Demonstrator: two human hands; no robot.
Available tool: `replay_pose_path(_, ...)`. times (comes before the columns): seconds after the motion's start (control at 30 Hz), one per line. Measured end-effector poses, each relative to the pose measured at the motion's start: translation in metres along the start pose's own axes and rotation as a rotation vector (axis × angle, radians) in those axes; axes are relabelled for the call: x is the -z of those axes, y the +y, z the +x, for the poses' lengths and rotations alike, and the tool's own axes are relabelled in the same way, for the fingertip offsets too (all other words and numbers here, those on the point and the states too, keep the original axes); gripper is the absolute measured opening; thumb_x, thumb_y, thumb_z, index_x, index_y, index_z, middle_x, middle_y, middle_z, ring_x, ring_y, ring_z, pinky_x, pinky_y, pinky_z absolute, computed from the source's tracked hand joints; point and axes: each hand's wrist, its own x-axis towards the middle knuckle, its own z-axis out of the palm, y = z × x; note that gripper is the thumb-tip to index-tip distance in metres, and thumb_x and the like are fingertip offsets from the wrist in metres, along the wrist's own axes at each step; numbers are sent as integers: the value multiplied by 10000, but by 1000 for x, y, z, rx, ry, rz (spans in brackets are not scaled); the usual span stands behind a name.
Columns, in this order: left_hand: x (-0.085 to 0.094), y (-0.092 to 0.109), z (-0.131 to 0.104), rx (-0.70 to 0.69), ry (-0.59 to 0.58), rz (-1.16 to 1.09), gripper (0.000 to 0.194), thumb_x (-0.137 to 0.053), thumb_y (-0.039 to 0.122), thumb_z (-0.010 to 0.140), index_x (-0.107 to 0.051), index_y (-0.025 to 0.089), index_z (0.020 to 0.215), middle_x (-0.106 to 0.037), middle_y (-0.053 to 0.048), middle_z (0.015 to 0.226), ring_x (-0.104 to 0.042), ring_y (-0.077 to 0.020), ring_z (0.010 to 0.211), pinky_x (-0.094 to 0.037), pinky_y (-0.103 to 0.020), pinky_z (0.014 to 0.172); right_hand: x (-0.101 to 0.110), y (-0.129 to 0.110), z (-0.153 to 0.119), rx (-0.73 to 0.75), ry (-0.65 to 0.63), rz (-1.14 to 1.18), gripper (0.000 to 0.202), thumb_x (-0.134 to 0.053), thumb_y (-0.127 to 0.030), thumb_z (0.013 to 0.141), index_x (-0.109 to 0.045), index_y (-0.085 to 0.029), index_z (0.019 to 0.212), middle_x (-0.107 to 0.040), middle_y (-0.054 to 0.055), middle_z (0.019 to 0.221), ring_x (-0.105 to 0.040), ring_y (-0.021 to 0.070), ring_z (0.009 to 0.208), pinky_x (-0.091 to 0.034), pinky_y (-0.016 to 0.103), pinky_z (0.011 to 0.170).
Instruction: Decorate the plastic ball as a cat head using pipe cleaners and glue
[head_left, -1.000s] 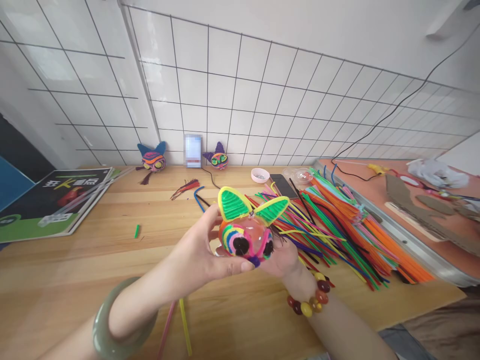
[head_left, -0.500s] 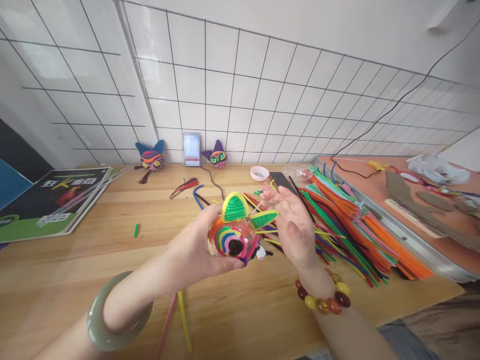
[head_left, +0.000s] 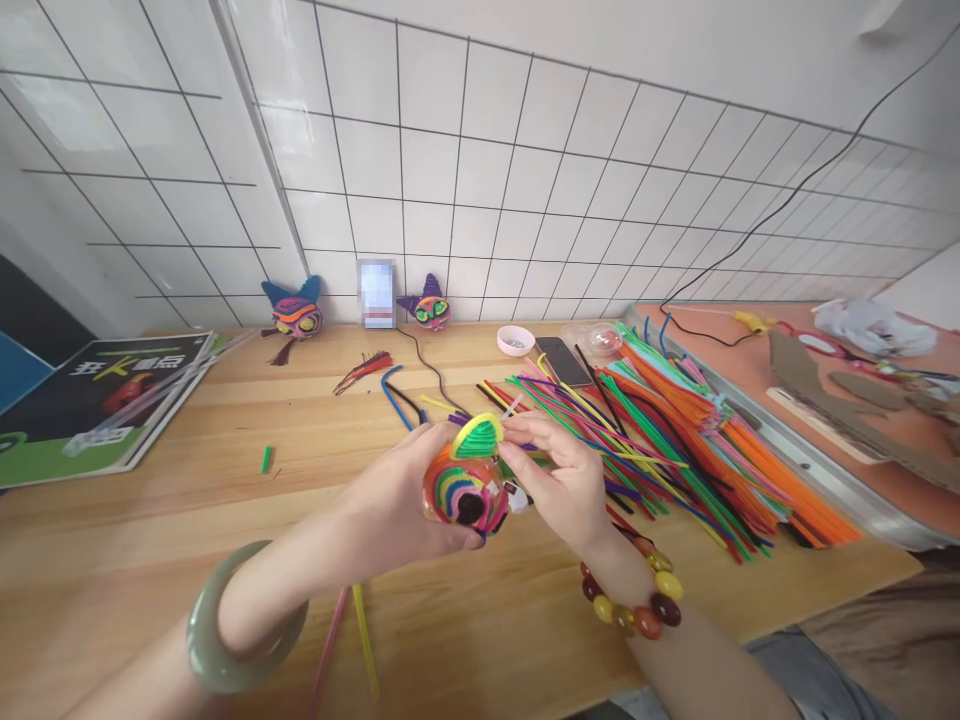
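Observation:
My left hand (head_left: 397, 495) is wrapped round a colourful animal-head craft (head_left: 457, 490), made of bright coiled strands with a black eye and a green ear edged in yellow. Fingers of my right hand (head_left: 559, 475) are pinched at the craft's upper right, beside that ear, and cover the second ear. A thin pale strip (head_left: 512, 407) sticks up near those fingertips. Something white lies against the right side of the craft, partly hidden by my right hand.
Bundled pipe cleaners (head_left: 720, 450) spread over the table's right side. Along the back stand two finished heads (head_left: 295, 308), a lit screen (head_left: 376, 294) and a pink bowl (head_left: 516, 341). A dark phone (head_left: 562, 361) lies near the bowl; a book (head_left: 112, 400) is at left.
My right hand has moved left to the craft, and its fingers have closed from an open spread. The craft has tilted slightly, and the view has shifted a little.

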Motion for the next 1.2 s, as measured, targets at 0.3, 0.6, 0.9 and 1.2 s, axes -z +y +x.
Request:
replay_pose_path(0.3, 3, 3, 0, 47, -59, -90, 708, -829, 367, 622, -499, 250, 1237, -650, -47, 1191, -644, -250, 1033, -493, -380, 917, 0, 1, 1, 59, -31, -28, 164, -664, -120, 833, -708, -245, 930, -723, 8, 931, -704, 136, 867, -587, 228, 782)
replay_pose_path(0.6, 3, 2, 3, 89, -106, -120, 726, -831, 350, 609, -506, 248, 1251, -641, -47, 1225, -624, -251, 1069, -467, -383, 953, 3, -2, 3, 102, -49, -45, 148, -637, -150, 866, -698, -226, 978, -703, 44, 954, -666, 172, 922, -540, 316, 866)
replay_pose_path(0.9, 3, 0, 3, 70, -85, -81, 689, -835, 358, 602, -530, 256, 1211, -660, -24, 1165, -632, -242, 1031, -471, -376, 937, -1, 1, 3, 81, -55, -56, 88, -640, -143, 856, -699, -208, 870, -687, 49, 869, -667, 182, 848, -540, 330, 802)
replay_pose_path(1.2, 6, 4, 3, 78, -88, -106, 694, -827, 350, 596, -533, 244, 1215, -668, -47, 1148, -646, -269, 1021, -483, -425, 948, 0, 0, 3, 50, -65, -43, 58, -656, -174, 850, -685, -222, 837, -691, 41, 842, -667, 190, 838, -551, 346, 784)
